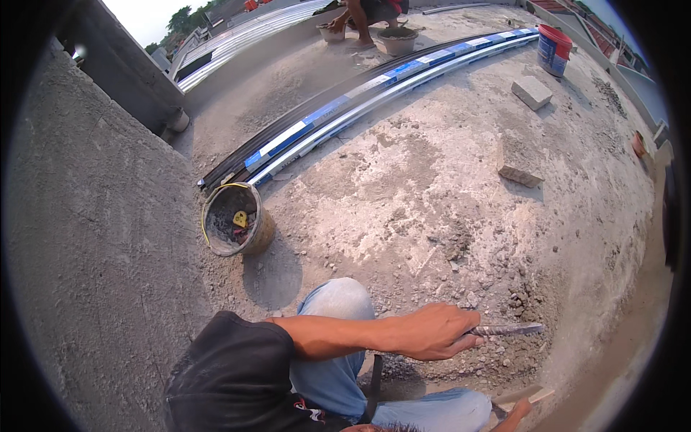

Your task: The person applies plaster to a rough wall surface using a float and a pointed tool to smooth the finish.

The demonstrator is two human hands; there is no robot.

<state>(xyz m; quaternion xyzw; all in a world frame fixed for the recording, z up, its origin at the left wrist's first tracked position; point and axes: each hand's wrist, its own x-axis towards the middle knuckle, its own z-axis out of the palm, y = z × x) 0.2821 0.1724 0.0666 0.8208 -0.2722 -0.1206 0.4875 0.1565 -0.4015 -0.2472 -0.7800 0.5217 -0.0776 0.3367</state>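
Observation:
My left hand (437, 333) reaches across from the left, fingers closed around a flat, narrow metal tool (509, 329), which looks like a trowel seen edge-on. The tool points right, over rough ground strewn with gravel and crumbs of mortar (525, 306). Only part of my right hand (515, 417) shows at the lower right edge, beyond my bent knee. It appears to grip a flat board with a pale wooden edge (538, 395); most of its fingers are hidden or cut off by the frame.
A mortar-stained bucket (260, 234) holding a yellow tape measure (240, 218) stands at left. Long blue-and-white wrapped bars (345, 102) lie beyond it. Two blocks (531, 92) (520, 173) and a red-and-blue pail (553, 52) are farther right. A person (360, 18) crouches by tubs (396, 43).

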